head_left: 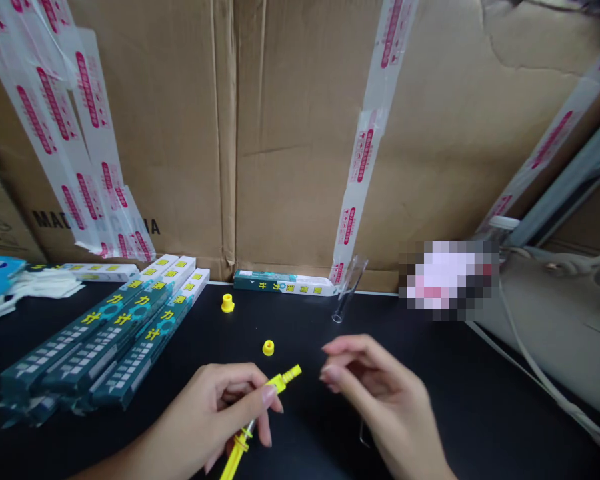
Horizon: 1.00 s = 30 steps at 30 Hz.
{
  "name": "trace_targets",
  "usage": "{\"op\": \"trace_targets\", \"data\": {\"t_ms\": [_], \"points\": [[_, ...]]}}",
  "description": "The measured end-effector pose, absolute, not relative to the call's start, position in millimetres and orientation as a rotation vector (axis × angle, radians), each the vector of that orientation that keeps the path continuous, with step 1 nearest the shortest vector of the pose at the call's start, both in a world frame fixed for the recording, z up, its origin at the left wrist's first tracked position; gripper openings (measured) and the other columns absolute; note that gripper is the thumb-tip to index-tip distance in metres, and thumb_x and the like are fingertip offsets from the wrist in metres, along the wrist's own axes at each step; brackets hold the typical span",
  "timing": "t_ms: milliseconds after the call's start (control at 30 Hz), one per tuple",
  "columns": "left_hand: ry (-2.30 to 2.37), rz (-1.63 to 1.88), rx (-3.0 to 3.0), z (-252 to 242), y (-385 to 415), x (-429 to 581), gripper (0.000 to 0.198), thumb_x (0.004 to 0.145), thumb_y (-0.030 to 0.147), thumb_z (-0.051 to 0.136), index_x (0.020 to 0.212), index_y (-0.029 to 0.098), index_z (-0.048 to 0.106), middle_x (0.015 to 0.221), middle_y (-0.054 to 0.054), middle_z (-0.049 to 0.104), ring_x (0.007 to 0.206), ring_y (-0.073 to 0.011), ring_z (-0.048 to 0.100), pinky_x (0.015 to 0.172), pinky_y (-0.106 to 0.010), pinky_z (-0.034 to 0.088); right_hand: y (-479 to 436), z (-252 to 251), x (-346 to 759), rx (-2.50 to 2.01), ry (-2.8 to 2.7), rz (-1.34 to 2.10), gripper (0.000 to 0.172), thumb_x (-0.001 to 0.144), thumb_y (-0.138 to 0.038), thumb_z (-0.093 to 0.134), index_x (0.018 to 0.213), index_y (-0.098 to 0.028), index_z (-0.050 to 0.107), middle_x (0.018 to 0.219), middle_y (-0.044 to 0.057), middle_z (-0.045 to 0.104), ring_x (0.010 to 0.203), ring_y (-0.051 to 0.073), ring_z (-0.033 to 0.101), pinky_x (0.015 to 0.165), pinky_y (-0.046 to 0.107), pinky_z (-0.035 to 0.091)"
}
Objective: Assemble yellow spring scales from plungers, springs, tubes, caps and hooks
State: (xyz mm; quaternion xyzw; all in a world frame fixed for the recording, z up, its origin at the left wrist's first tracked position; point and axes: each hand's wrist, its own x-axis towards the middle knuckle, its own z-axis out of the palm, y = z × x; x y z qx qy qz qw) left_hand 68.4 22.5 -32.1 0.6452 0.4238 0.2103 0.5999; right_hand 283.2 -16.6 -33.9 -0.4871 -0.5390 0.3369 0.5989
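My left hand (230,410) is closed around a spring scale's yellow inner rod (279,383), which slants up to the right. A short metallic section shows below the thumb, with more yellow plastic under it. To the right, my right hand (380,393) hovers half-curled, thumb and index finger slightly apart, and nothing shows between them. Beneath its palm, a thin bent wire hook (363,433) is partly hidden. Ahead of the hands are two small yellow end caps, one nearer (269,347) and one farther (227,303). A clear plastic tube (347,293) stands beyond them, tilted.
Several long dark green and white boxes (115,327) are stacked on the left. Another such box (285,283) lies along the back, against a large taped cardboard carton (300,133). White cloth or paper (45,283) lies far left. A pale bag (555,320) with cords sits right.
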Motion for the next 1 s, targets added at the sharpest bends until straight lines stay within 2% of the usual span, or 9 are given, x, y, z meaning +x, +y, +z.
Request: {"op": "trace_targets", "data": {"t_ms": [100,200,300,367,467,567,667,833,1000], "points": [[0.98,0.483,1.468,-34.0,23.2,68.1,0.047,0.085,0.064,0.062,0.085,0.017,0.067,0.067,0.001,0.072,0.032,-0.0027,0.035,0.028,-0.014,0.023,-5.6,-32.4,299.0,-1.188,-1.157,0.399,0.026,0.085,-0.047,0.075,0.097,-0.028,0.064,0.071,-0.005,0.057,0.062,0.014,0.057,0.058,0.026,0.049],[0.977,0.481,1.465,-35.1,23.2,67.5,0.045,0.087,0.061,0.061,0.087,0.017,0.068,0.069,0.001,0.072,0.033,-0.0025,0.036,0.029,-0.013,0.025,16.0,-36.6,318.3,-1.242,-1.102,0.317,0.039,0.082,-0.052,0.075,0.104,-0.028,0.053,0.078,-0.006,0.046,0.061,0.014,0.05,0.052,0.026,0.045],[0.99,0.472,1.494,-33.4,21.6,67.5,0.044,0.09,0.06,0.059,0.089,0.017,0.069,0.07,0.0,0.072,0.034,-0.0029,0.036,0.029,-0.013,0.025,39.2,-43.7,334.8,-1.364,-1.112,0.317,0.055,0.072,-0.051,0.084,0.111,-0.022,0.057,0.084,-0.004,0.048,0.059,0.014,0.051,0.054,0.028,0.045],[0.996,0.455,1.527,-30.4,19.5,67.4,0.044,0.091,0.059,0.058,0.089,0.017,0.07,0.071,0.0,0.073,0.034,-0.0031,0.035,0.03,-0.014,0.026,50.5,-47.2,341.9,-1.416,-1.152,0.362,0.061,0.069,-0.054,0.084,0.114,-0.019,0.062,0.089,-0.001,0.056,0.055,0.014,0.054,0.052,0.03,0.047],[0.988,0.429,1.61,-25.8,16.4,67.1,0.042,0.095,0.054,0.054,0.09,0.016,0.073,0.073,-0.002,0.076,0.038,-0.004,0.037,0.033,-0.012,0.028,59.4,-48.8,346.6,-1.441,-1.252,0.47,0.05,0.069,-0.053,0.084,0.102,-0.017,0.073,0.091,0.005,0.069,0.057,0.017,0.062,0.059,0.033,0.051],[1.004,0.42,1.626,-26.7,15.8,66.7,0.042,0.097,0.053,0.052,0.092,0.016,0.072,0.076,-0.003,0.078,0.038,-0.0043,0.037,0.033,-0.011,0.028,60.3,-46.4,346.4,-1.405,-1.32,0.597,0.035,0.073,-0.049,0.083,0.086,-0.017,0.078,0.075,0.004,0.072,0.06,0.019,0.064,0.059,0.032,0.051],[1.013,0.443,1.561,-33.1,17.7,66.9,0.044,0.094,0.058,0.054,0.092,0.017,0.071,0.077,-0.003,0.079,0.036,-0.0044,0.04,0.031,-0.011,0.029,52.8,-38.8,339.4,-1.306,-1.291,0.712,0.039,0.079,-0.052,0.077,0.094,-0.015,0.076,0.068,0.001,0.069,0.057,0.017,0.061,0.055,0.03,0.052],[1.008,0.465,1.528,-39.4,20.3,67.9,0.051,0.09,0.066,0.055,0.091,0.017,0.07,0.078,-0.004,0.08,0.036,-0.0045,0.043,0.03,-0.012,0.032,20.4,-22.1,308.2,-1.121,-1.224,0.995,0.046,0.083,-0.055,0.074,0.106,-0.016,0.073,0.089,0.01,0.079,0.073,0.021,0.072,0.067,0.033,0.061],[0.999,0.473,1.526,-37.4,19.7,67.6,0.05,0.09,0.065,0.056,0.091,0.017,0.069,0.078,-0.004,0.08,0.037,-0.0046,0.045,0.03,-0.011,0.03,-5.4,-29.8,280.6,-0.929,-1.15,1.34,0.033,0.083,-0.046,0.081,0.103,-0.021,0.076,0.094,0.006,0.082,0.074,0.016,0.075,0.074,0.028,0.062]]}}
